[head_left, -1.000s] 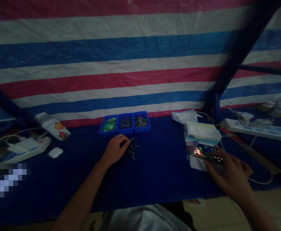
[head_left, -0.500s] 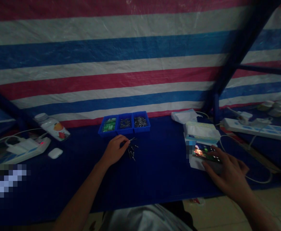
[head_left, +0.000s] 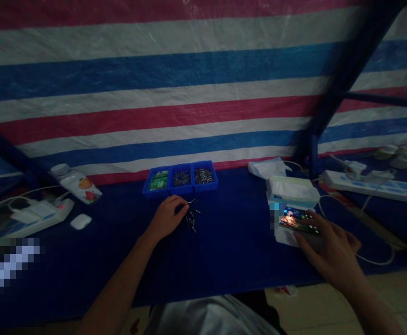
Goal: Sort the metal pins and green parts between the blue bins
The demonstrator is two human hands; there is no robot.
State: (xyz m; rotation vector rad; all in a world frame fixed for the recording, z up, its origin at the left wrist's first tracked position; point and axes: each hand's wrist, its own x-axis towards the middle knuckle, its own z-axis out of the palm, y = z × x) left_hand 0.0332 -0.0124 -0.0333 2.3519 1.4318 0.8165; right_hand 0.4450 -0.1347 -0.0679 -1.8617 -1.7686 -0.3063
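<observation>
My left hand (head_left: 168, 215) rests on the blue table with thumb and fingertips pinched on a thin metal screw-like piece (head_left: 192, 201). Beside those fingertips lies a small loose pile of similar pieces (head_left: 191, 220). Just behind are three joined blue bins (head_left: 180, 189): one has green packets (head_left: 158, 180), two contain small metal parts (head_left: 203, 176). On the right, my right hand (head_left: 332, 249) is spread over a phone (head_left: 299, 220) with a lit, colourful screen. A fingertip is at the screen, and the thumb is near the phone's front edge.
A tissue pack (head_left: 292, 190) stands behind the phone, near a crumpled white bag (head_left: 268, 168). At left are a bottle (head_left: 79, 184), a white case (head_left: 81, 222) and a power strip (head_left: 55, 211). Another power strip (head_left: 374, 186) and cables lie right. Striped sheeting (head_left: 189, 107) hangs behind.
The picture on the phone screen has altered slightly. Both hands stay in nearly the same place, and the left still pinches the metal piece.
</observation>
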